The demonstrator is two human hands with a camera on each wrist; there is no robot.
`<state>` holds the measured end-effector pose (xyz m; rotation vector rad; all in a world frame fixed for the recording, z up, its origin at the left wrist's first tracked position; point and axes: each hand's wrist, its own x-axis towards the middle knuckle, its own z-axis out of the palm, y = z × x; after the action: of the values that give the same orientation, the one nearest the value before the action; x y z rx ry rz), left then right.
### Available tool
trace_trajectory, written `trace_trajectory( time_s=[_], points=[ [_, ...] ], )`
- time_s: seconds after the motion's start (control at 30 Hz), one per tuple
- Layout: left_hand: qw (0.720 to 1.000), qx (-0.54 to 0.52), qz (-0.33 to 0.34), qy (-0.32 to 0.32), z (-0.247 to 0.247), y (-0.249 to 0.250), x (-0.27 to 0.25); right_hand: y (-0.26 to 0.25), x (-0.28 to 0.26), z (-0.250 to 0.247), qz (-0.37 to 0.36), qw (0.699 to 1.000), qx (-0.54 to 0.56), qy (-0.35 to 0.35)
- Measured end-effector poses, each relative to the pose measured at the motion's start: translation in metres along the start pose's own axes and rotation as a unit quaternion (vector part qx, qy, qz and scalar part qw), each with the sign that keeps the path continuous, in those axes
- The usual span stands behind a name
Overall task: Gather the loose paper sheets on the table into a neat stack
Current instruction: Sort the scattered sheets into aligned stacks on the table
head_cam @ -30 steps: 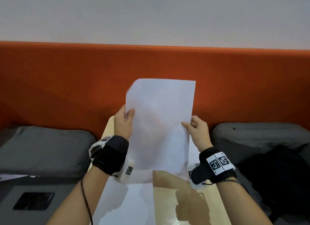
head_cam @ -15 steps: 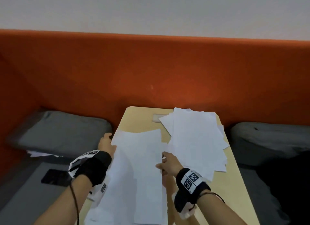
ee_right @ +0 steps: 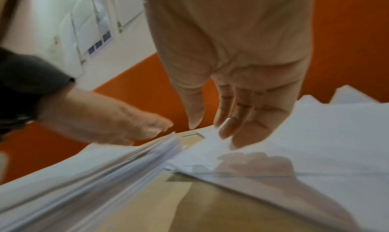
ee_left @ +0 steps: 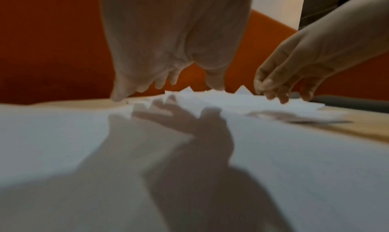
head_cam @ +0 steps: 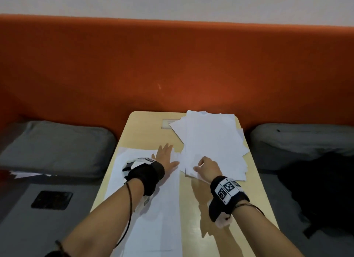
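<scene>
A stack of white sheets (head_cam: 153,218) lies flat on the left half of the light wood table (head_cam: 145,128). My left hand (head_cam: 165,155) presses on its far end with fingers spread and straight; the left wrist view shows that hand (ee_left: 168,60) above the stack (ee_left: 294,169). A loose, fanned pile of sheets (head_cam: 212,139) covers the far right of the table. My right hand (head_cam: 206,165) is at the pile's near left corner, its fingers (ee_right: 242,112) relaxed and pointing down onto the pile (ee_right: 315,144), with no sheet between thumb and fingers.
An orange padded backrest (head_cam: 172,65) rises behind the table. Grey cushions lie to the left (head_cam: 57,141) and to the right (head_cam: 298,137). A black bag (head_cam: 325,189) sits at the right. A small rectangular plate (head_cam: 167,123) is set into the table's far end.
The stack, held upright in both hands a second ago, now lies flat on the table's left side. My left hand has flattened onto it and my right hand has moved to the loose pile.
</scene>
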<state>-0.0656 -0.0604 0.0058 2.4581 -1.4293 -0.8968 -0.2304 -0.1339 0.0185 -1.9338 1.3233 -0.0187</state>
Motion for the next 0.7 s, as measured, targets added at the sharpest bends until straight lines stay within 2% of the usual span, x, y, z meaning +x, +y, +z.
trace_trajectory(
  time_s=[0.1,0.27,0.4,0.57,0.7],
  points=[
    [0.995,0.082,-0.005,-0.062,0.024,-0.009,0.005,0.025,0.014,-0.022,0.041,0.998,-0.021,0.032],
    [0.99,0.112,-0.012,-0.08,0.029,-0.013,0.008,0.051,0.034,-0.042,0.133,0.981,-0.112,0.091],
    [0.989,0.119,-0.015,-0.089,0.03,-0.011,0.008,0.059,0.046,-0.045,0.203,0.968,-0.11,0.103],
    [0.988,0.126,-0.022,-0.086,0.031,-0.011,0.008,0.061,0.058,-0.049,0.24,0.966,-0.043,0.09],
    [0.988,0.124,-0.025,-0.085,0.032,-0.012,0.011,0.064,0.059,-0.049,0.235,0.966,-0.058,0.093]
  ],
)
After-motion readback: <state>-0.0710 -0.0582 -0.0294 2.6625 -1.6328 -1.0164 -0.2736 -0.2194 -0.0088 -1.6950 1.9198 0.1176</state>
